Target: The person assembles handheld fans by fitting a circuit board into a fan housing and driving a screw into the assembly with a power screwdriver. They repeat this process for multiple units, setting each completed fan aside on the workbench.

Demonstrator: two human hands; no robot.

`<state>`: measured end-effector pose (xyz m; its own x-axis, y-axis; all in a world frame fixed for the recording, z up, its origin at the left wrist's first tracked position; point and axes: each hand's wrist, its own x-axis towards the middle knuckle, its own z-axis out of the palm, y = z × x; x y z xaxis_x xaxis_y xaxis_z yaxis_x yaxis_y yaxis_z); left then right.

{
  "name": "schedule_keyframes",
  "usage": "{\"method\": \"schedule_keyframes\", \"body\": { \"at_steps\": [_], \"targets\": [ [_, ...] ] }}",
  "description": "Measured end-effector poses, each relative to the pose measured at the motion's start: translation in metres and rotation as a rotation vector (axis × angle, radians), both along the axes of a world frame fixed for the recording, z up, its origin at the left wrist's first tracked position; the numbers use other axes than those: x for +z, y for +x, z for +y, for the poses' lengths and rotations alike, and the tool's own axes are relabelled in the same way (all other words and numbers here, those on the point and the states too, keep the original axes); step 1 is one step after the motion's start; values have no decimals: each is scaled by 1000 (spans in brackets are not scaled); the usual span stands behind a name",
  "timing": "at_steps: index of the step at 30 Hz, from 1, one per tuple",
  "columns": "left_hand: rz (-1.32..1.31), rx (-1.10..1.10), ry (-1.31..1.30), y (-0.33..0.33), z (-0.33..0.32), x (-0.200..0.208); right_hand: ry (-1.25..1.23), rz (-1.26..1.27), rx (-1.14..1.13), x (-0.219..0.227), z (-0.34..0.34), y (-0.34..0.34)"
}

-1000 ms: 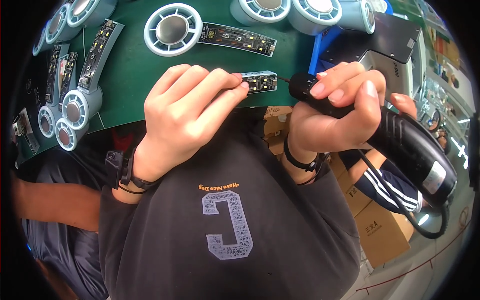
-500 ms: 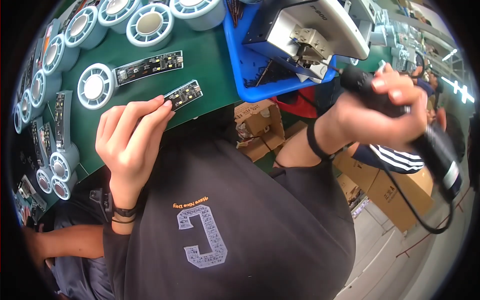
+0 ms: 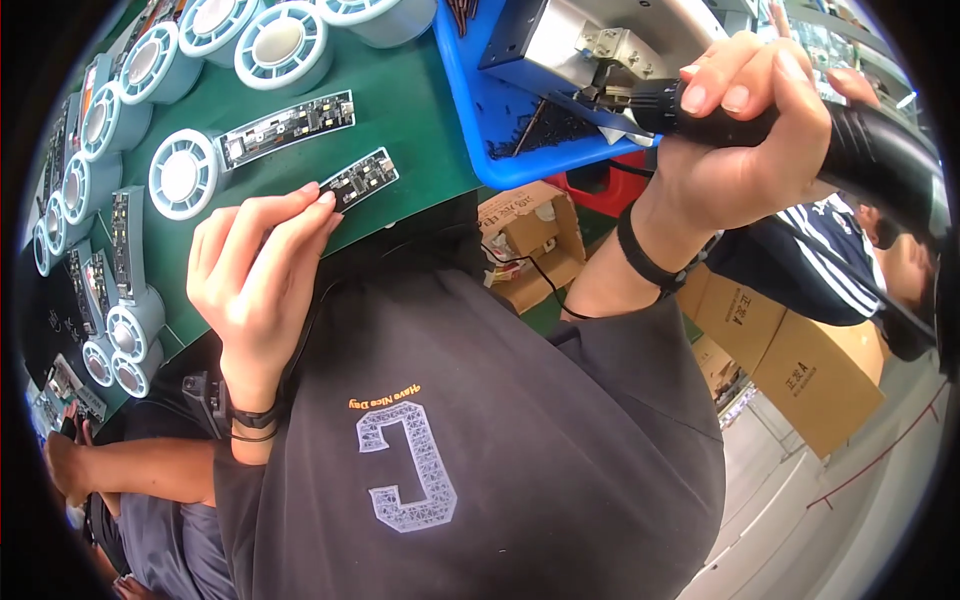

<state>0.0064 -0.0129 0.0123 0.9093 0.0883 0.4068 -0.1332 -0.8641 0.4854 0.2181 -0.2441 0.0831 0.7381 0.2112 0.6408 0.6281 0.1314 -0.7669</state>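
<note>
My left hand [image 3: 258, 275] pinches the near end of a narrow pale housing with a black circuit board [image 3: 365, 178] in it, low over the green table's front edge. The rest of that piece is hidden behind my fingers. In my right hand [image 3: 765, 125] is a black electric screwdriver [image 3: 885, 165], my fingers wrapped round its body. Its tip end reaches the metal pick-up block of a screw feeder [image 3: 545, 45]; whether a screw sits on the bit is hidden. Beyond my left hand lies a light-blue handheld fan [image 3: 183, 178] with its handle's circuit board exposed.
The feeder stands in a blue tray [image 3: 500, 172] strewn with dark small bits. Several light-blue fan heads [image 3: 283, 45] line the table's far and left sides. Below the table edge is an open cardboard box [image 3: 535, 240]. Other people sit at left and right.
The screwdriver has swung left and its tip end has come to the feeder's block. My left hand still pinches the circuit board piece in nearly the same place.
</note>
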Motion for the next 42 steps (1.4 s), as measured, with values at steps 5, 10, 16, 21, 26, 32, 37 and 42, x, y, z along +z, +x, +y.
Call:
{"method": "schedule_keyframes", "body": {
  "at_steps": [5, 10, 16, 21, 26, 32, 37, 42],
  "targets": [
    [19, 13, 1, 0, 3, 2, 106, 11, 117, -9, 28, -56],
    [-57, -13, -8, 2, 5, -6, 113, 9, 194, -16, 47, -94],
    [-100, 6, 2, 0, 5, -8, 186, 100, 242, -30, 63, -102],
    [-134, 9, -10, 1, 5, -11, 70, 95, 275, -30, 57, -95],
    [-131, 9, -8, 0, 5, -12, -50, 71, 340, -35, 55, -99],
    [-109, 11, -3, -4, 5, -14, -2, 49, 274, -43, 66, -107],
    [-100, 21, -13, -5, 5, -14, 57, 19, 194, -51, 75, -110],
    [-93, -10, -15, -2, 6, -7, 178, -45, -3, -63, 90, -120]
  ]
}}
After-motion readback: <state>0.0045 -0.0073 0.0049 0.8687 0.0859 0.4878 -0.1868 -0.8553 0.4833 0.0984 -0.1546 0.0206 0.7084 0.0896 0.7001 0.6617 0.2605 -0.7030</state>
